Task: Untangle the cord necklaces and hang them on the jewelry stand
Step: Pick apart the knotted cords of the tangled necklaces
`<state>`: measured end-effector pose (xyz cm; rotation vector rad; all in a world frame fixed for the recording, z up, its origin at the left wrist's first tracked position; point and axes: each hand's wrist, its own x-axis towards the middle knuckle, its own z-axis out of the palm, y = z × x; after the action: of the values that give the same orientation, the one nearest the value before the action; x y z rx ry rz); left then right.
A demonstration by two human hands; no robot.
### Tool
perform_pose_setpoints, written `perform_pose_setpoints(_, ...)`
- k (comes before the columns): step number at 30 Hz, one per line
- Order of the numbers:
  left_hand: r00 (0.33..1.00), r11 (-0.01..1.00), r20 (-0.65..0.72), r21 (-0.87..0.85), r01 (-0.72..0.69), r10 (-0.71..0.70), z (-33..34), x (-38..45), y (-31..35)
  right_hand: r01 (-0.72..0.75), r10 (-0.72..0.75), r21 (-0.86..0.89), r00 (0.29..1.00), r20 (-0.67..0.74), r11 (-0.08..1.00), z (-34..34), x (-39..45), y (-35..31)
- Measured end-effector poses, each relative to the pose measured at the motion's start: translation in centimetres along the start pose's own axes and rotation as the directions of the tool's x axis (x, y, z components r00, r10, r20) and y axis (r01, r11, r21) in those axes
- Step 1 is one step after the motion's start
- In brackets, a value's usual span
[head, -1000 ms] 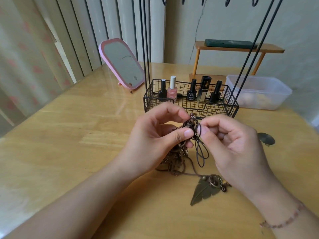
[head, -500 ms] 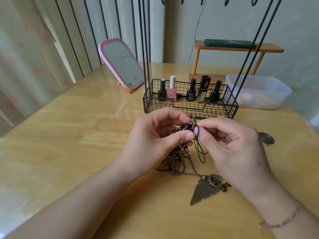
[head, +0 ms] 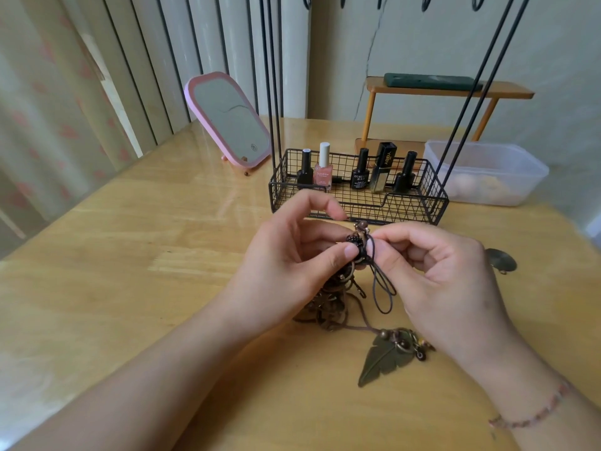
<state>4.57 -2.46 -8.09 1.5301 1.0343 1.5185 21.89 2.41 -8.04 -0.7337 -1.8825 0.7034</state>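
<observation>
A tangle of brown cord necklaces [head: 328, 304] lies on the wooden table between my hands, with a bronze leaf pendant [head: 385, 358] lying flat toward me. My left hand [head: 292, 262] pinches a dark beaded knot [head: 356, 240] at the top of the tangle, lifted off the table. My right hand [head: 435, 271] pinches a dark cord next to that knot, and a loop of this cord [head: 383, 292] hangs below my fingers. The black wire jewelry stand [head: 357, 200] rises just behind my hands, its thin rods reaching up to hooks at the frame's top edge.
Several nail polish bottles [head: 323, 170] stand in the stand's wire basket. A pink mirror [head: 229, 120] leans at the back left. A clear plastic box [head: 484, 172] and a small wooden shelf [head: 448, 91] sit at the back right. A round metal pendant [head: 500, 260] lies by my right hand.
My hands have drawn slightly closer around the beaded knot. The hanging cord loop has shifted a little under my right fingers. The leaf pendant has stayed put.
</observation>
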Motion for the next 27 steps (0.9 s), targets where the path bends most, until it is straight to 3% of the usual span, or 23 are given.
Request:
perform_pose_setpoints(4, 0.999, 0.977, -0.029, 0.212, -0.029, 0.036, 0.09, -0.03, -0.40, -0.014, 0.014, -0.004, 1.000, 0.011, 1.000, -0.13, -0.02, 0.19)
perform_pose_setpoints(10, 0.996, 0.945, -0.069, 0.326, -0.026, 0.051, -0.33, 0.04, -0.15, -0.039, 0.041, -0.054, 0.998, 0.050, 0.998, -0.24, 0.02, 0.19)
perform_pose_setpoints(14, 0.997, 0.912, 0.000, 0.403, -0.069, 0.076, -0.37, 0.13, -0.33, -0.075, 0.072, 0.024, 0.989, 0.129, 0.997, -0.35, 0.04, -0.04)
perform_pose_setpoints(16, 0.996, 0.896, 0.045, 0.435, -0.086, 0.073, -0.34, 0.19, -0.31, -0.046, 0.050, -0.027, 0.988, 0.149, 0.999, -0.09, -0.07, -0.14)
perform_pose_setpoints(19, 0.998, 0.920, 0.049, 0.390, -0.044, 0.027, -0.34, 0.30, -0.43, -0.054, 0.059, -0.034, 0.987, 0.149, 0.998, 0.07, -0.07, 0.03)
perform_pose_setpoints(27, 0.983, 0.983, 0.065, 0.067, 0.169, -0.174, -0.61, 0.27, -0.21, -0.103, 0.114, -0.072, 0.979, 0.168, 0.992, -0.27, 0.04, -0.11)
